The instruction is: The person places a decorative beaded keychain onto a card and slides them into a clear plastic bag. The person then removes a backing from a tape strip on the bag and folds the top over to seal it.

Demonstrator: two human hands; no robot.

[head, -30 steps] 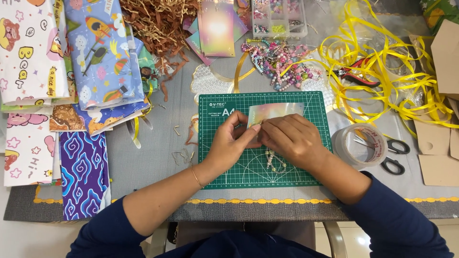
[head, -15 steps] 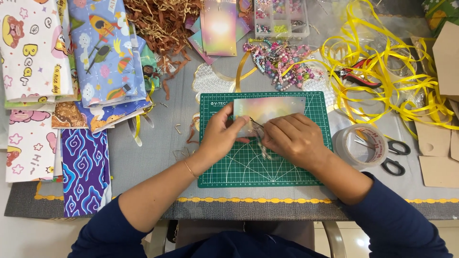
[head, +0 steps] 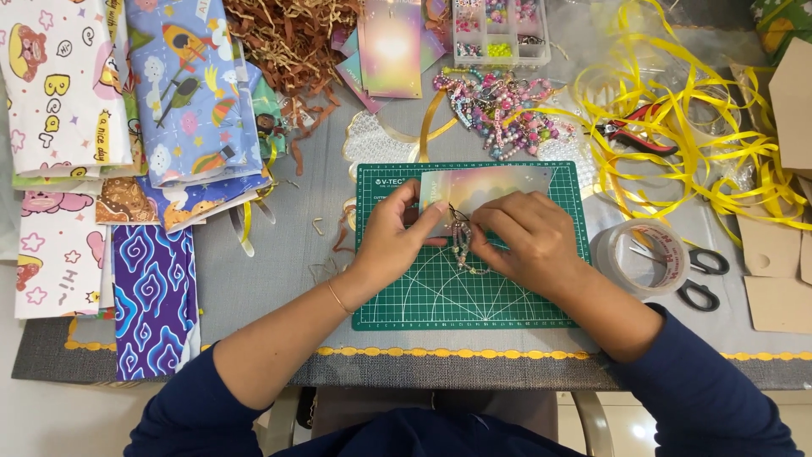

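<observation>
Pinching iridescent card (head: 486, 184) | both hands (beaded charm (head: 462, 245) dangling) | green mat (head: 474, 296)

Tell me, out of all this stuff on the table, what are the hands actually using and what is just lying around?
In use:
- left hand and right hand
- iridescent card
- beaded charm
- green cutting mat

Lying about:
- tape roll
- scissors
- yellow ribbon
- bead box
- patterned papers
- brown paper shreds
</observation>
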